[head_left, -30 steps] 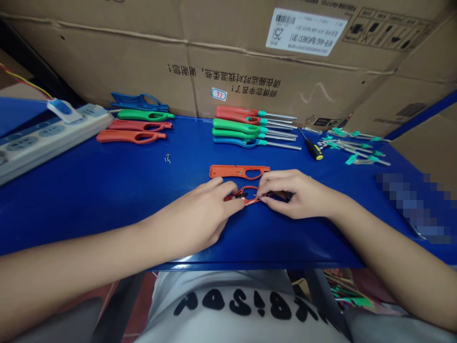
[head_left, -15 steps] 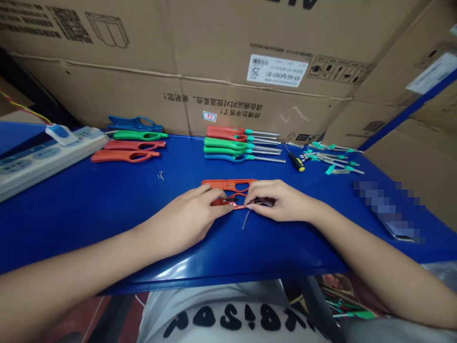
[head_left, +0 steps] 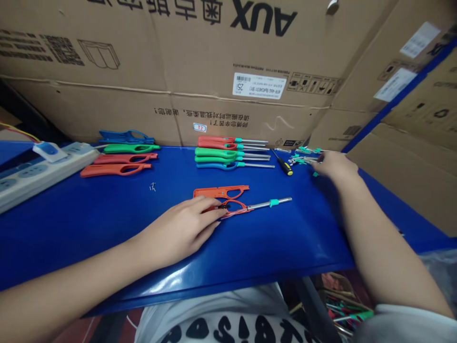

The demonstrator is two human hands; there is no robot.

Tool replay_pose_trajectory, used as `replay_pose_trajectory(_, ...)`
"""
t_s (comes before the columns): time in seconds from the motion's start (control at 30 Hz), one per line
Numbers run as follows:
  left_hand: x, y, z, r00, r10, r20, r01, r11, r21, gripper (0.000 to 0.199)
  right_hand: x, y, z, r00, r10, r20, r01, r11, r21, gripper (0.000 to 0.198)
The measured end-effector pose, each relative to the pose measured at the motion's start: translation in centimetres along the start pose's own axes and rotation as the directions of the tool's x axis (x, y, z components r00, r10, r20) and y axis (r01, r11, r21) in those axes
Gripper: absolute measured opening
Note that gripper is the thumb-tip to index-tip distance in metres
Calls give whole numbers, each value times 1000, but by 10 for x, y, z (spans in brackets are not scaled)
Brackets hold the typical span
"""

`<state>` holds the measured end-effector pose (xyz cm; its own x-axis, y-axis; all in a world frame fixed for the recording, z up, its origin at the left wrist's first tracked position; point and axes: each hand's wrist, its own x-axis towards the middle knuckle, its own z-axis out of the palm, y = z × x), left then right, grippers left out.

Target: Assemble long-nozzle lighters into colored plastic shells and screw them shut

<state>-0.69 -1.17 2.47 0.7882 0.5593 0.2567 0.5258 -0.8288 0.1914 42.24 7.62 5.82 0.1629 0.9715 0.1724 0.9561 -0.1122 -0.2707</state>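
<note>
My left hand (head_left: pixel 187 224) rests on the blue table with its thumb and fingers pressed on an orange lighter half-shell (head_left: pixel 233 206) that has a loop-shaped trigger opening. A metal lighter tube (head_left: pixel 262 205) with a teal collar (head_left: pixel 273 203) sticks out of it to the right, and dark inner parts show at my fingertips. Just behind lies the matching orange half-shell (head_left: pixel 217 192), inner side up. At the back right my right hand (head_left: pixel 337 166) is over a pile of metal tubes with teal collars (head_left: pixel 302 157). Its fingers are curled onto the pile; what they pinch is hidden.
Lighters with metal tubes (head_left: pixel 217 153) are lined up at the back, beside a black and yellow screwdriver (head_left: pixel 283 163). Several coloured handle shells (head_left: pixel 117 168) lie at left near a white power strip (head_left: pixel 35 170). Small screws (head_left: pixel 153 186) lie before them. Cardboard (head_left: pixel 200 57) walls the back.
My right hand has left the orange lighter half-shell and moved right and back to the tube pile. The metal tube with its teal collar is now in plain sight. My left hand stays on the half-shell.
</note>
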Motion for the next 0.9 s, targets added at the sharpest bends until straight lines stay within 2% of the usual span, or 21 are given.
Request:
replay_pose_trajectory(0.03,0,0,0,1000,1,-6,-1,1000,-23,33,1,1,3,994,106,-9,-106,994,-34,25)
replay_pose_trajectory(0.1,1,-1,2,1000,6,-14,-7,999,-52,31,3,-1,10,953,302,-29,-303,948,-92,22)
replay_pose_trajectory(0.17,1,-1,3,1000,14,-23,-16,998,-62,31,4,-7,13,923,383,-25,-384,918,-98,15)
replay_pose_trajectory(0.23,1,-1,4,999,23,-39,-25,997,-69,32,4,-14,13,919,393,-19,-393,917,-63,10)
replay_pose_trajectory(0.33,0,0,4,998,3,-60,-9,995,-98,31,0,-30,10,953,303,-1,-302,951,65,13)
replay_pose_trajectory(0.4,1,1,3,998,-14,-59,7,992,-128,31,-7,-45,8,979,197,43,-201,942,268,16)
replay_pose_trajectory(0.43,1,1,3,998,-19,-54,11,989,-146,31,-11,-54,9,989,129,77,-150,872,466,16)
replay_pose_trajectory(0.47,2,1,3,999,-22,-47,14,987,-163,32,-17,-63,10,991,59,120,-123,766,631,15)
replay_pose_trajectory(0.5,2,1,3,999,-26,-40,18,984,-179,32,-23,-72,11,986,-7,164,-117,670,733,18)
replay_pose_trajectory(0.53,3,1,2,999,-32,-32,25,981,-192,32,-28,-81,14,977,-74,201,-118,596,794,23)
replay_pose_trajectory(0.6,3,1,3,999,-41,-22,36,977,-212,31,-40,-97,20,943,-191,274,-139,521,842,33)
replay_pose_trajectory(0.67,3,0,3,999,-43,-17,38,974,-221,31,-48,-108,28,911,-244,332,-168,515,841,37)
replay_pose_trajectory(0.77,3,0,4,999,-44,-14,39,974,-224,31,-53,-114,38,895,-274,353,-149,562,814,41)
replay_pose_trajectory(0.9,3,-1,4,999,-42,-21,36,973,-227,32,-49,-109,44,912,-346,220,78,673,736,37)
